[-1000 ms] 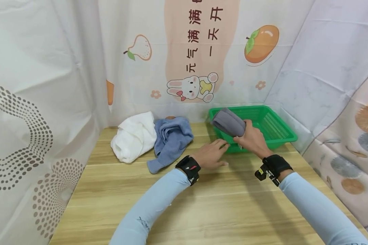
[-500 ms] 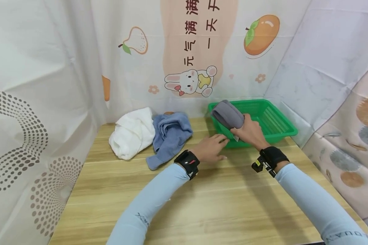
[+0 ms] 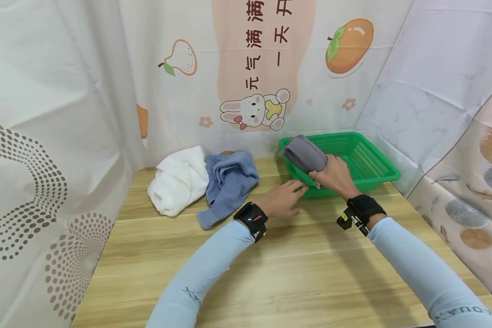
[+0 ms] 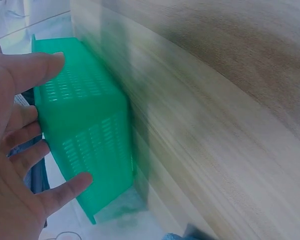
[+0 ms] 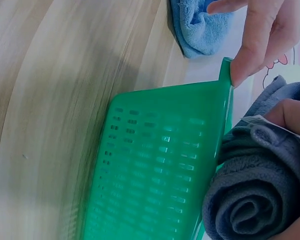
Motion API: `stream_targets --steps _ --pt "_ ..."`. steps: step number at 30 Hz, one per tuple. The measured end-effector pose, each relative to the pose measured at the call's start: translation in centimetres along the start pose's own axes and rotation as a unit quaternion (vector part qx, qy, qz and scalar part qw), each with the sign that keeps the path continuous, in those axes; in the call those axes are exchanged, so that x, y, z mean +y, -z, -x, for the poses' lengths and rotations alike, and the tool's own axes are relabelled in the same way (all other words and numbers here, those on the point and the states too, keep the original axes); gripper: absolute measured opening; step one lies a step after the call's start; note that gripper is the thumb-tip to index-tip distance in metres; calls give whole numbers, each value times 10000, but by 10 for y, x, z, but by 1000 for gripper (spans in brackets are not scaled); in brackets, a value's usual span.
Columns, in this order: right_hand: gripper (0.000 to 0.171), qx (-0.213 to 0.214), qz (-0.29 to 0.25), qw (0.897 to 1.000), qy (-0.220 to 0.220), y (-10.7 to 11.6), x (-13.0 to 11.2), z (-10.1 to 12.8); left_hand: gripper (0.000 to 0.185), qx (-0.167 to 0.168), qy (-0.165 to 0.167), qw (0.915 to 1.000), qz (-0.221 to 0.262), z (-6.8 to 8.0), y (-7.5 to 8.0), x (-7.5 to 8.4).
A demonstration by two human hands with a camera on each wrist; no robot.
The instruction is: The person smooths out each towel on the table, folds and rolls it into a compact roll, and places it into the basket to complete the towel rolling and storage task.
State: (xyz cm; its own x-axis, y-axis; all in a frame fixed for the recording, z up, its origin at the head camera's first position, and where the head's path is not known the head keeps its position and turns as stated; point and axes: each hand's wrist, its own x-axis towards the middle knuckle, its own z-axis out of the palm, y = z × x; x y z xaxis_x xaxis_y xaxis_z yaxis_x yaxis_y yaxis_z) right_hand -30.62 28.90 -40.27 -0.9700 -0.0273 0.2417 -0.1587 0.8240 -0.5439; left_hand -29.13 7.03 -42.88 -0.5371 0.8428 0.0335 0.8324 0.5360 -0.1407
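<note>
My right hand (image 3: pixel 337 176) grips a rolled grey towel (image 3: pixel 306 155) over the near left part of the green basket (image 3: pixel 375 182). In the right wrist view the roll's spiral end (image 5: pixel 249 212) faces the camera and a small white tag (image 5: pixel 269 124) sticks out by the thumb. My left hand (image 3: pixel 282 199) is at the basket's near left corner, its fingers spread and touching the rim and outer wall in the left wrist view. To its left lie a crumpled blue towel (image 3: pixel 231 184) and a bunched white towel (image 3: pixel 180 182).
Everything stands on a wood-grain table (image 3: pixel 287 273). A printed curtain (image 3: pixel 180 100) hangs right behind the basket and towels, and more curtain (image 3: pixel 447 91) closes off the right side. Another curtain (image 3: pixel 33 82) hangs at the left.
The camera view has shifted slightly. Both hands keep their places at the basket, and the rolled grey towel is still in the right hand.
</note>
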Motion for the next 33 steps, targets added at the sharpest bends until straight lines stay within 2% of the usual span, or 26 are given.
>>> stream_targets --steps 13,24,28,33 --pt "73 46 167 9997 -166 -3 -5 -7 73 -1 -65 10000 40 0 -1 -4" --pt "75 -1 -15 9996 -265 -5 -4 -11 73 68 -99 9998 144 -4 -7 -2" --pt "77 -96 -78 9994 -323 -8 -6 -13 72 -13 -49 9999 131 -2 -5 -3" --pt "81 -135 -109 9987 -476 -10 -8 -16 71 103 -77 9998 169 0 -7 -5"
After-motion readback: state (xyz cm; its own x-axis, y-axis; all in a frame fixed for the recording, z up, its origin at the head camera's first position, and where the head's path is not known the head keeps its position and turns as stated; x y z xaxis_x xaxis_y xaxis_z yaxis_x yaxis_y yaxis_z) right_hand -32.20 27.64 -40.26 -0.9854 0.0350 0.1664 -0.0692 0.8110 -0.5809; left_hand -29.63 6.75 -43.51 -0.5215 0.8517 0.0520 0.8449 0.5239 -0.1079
